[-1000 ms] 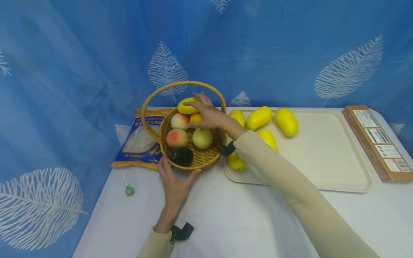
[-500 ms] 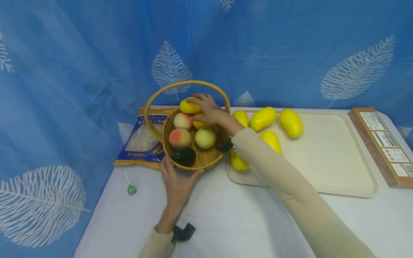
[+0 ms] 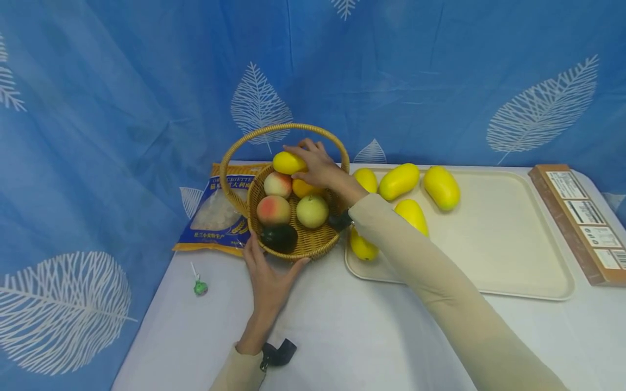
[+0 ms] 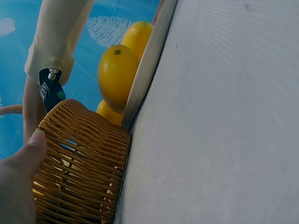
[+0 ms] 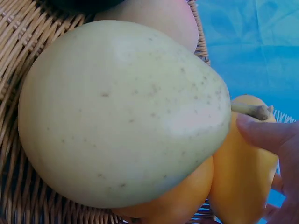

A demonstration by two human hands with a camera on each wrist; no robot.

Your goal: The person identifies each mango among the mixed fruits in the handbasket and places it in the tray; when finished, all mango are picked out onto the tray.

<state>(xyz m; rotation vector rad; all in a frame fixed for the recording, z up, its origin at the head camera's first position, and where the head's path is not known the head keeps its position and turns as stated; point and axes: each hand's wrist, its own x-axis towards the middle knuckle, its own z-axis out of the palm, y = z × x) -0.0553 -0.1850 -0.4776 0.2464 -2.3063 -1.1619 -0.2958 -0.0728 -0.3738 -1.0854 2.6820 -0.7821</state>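
Note:
At the back of the wicker basket [image 3: 313, 251], my right hand [image 3: 320, 165] holds a yellow mango [image 3: 287, 162] between thumb and fingers. In the right wrist view, the thumb lies along the near side of this mango [image 5: 243, 172]. My left hand [image 3: 271, 279] rests against the basket's near side with thumb and fingers spread; in the left wrist view the thumb touches the woven rim. Inside are two peaches [image 3: 274, 210], a pale green pear [image 3: 312, 211], an orange fruit [image 3: 305, 188] partly under my right hand, and a dark green avocado [image 3: 280, 238].
Right of the basket, a cream tray [image 3: 494, 239] bears several mangoes [image 3: 442, 188], some partly behind the right sleeve. A brown box [image 3: 579, 222] lies beyond it. A blue pasta bag [image 3: 215, 212] sits beside the basket, and a green lollipop [image 3: 200, 287] lies nearer.
My right hand's fingers have shifted on the mango, the forefinger now higher along its top. The left hand and the basket hold their place, while the head view has shifted slightly.

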